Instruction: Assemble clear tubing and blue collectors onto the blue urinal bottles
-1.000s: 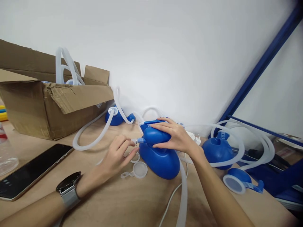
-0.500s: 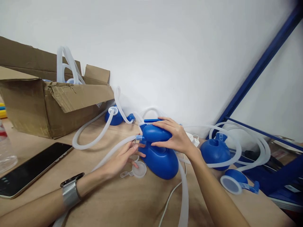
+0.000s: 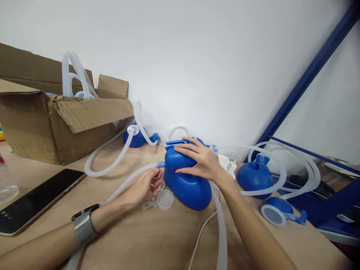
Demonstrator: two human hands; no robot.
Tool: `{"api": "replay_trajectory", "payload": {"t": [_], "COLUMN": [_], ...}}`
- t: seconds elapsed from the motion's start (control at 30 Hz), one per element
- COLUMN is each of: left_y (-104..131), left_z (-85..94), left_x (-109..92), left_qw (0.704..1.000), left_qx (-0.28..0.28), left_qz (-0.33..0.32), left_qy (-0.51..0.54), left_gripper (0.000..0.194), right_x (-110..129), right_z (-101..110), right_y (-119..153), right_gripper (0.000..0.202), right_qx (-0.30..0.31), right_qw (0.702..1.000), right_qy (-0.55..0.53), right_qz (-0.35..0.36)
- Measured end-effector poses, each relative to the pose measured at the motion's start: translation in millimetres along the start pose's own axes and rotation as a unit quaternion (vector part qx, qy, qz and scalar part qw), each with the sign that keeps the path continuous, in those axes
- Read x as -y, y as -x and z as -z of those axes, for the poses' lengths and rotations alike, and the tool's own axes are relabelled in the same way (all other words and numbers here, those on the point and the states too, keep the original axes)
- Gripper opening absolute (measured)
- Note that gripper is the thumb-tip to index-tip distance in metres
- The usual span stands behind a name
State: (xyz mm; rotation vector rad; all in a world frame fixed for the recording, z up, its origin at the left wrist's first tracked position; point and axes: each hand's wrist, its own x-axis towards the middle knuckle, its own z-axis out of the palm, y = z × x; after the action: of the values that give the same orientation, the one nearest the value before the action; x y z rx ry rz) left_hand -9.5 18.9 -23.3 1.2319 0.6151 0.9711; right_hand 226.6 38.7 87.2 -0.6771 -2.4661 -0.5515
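Note:
My right hand [image 3: 201, 159] is wrapped over a small blue bulb-shaped part [image 3: 177, 157], which lies on top of a larger blue vessel [image 3: 187, 191] on the wooden table [image 3: 157, 240]. A translucent hose [image 3: 135, 178] joins the bulb's left side at a light blue connector [image 3: 161, 164]. Just below that joint is my left hand [image 3: 152, 183], fingers curled and drawn together; what they pinch, if anything, is too small to make out. Beside its fingertips lies a round translucent cap [image 3: 165, 199] with a tab.
An open cardboard box [image 3: 30, 123] holding hoses stands at the left, behind a black phone [image 3: 36, 200] and a clear bottle [image 3: 7, 183]. More blue vessels [image 3: 254, 178] with coiled hoses lie at the right, near a blue metal frame [image 3: 306, 84].
My left hand has drawn back from the large blue vessel, and its spread fingers have curled in near the connector. My right hand and the bulb have shifted slightly left.

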Motion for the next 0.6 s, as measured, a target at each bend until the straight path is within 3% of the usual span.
{"api": "replay_trajectory", "payload": {"t": [0.27,0.43,0.6], "left_y": [-2.2,-1.9,-5.5], "left_z": [1.2,2.5,3.8], "left_x": [-4.2,-3.1,-2.7], "left_qw": [0.999,0.997,0.997], "left_qx": [-0.003,0.009,-0.004], "left_qz": [0.044,0.046,0.031], "left_qy": [0.031,0.065,0.072], "left_gripper": [0.031,0.027,0.025], "right_x": [-4.7,-8.6,-15.9], "right_z": [-3.2,-7.1,-12.5], "right_y": [1.5,5.2,12.2], "right_gripper": [0.072,0.088,0.097], "right_qx": [-0.034,-0.091,-0.098], "right_qw": [0.999,0.987,0.942], "right_qy": [-0.011,-0.119,-0.273], "right_qz": [0.023,-0.064,-0.169]}}
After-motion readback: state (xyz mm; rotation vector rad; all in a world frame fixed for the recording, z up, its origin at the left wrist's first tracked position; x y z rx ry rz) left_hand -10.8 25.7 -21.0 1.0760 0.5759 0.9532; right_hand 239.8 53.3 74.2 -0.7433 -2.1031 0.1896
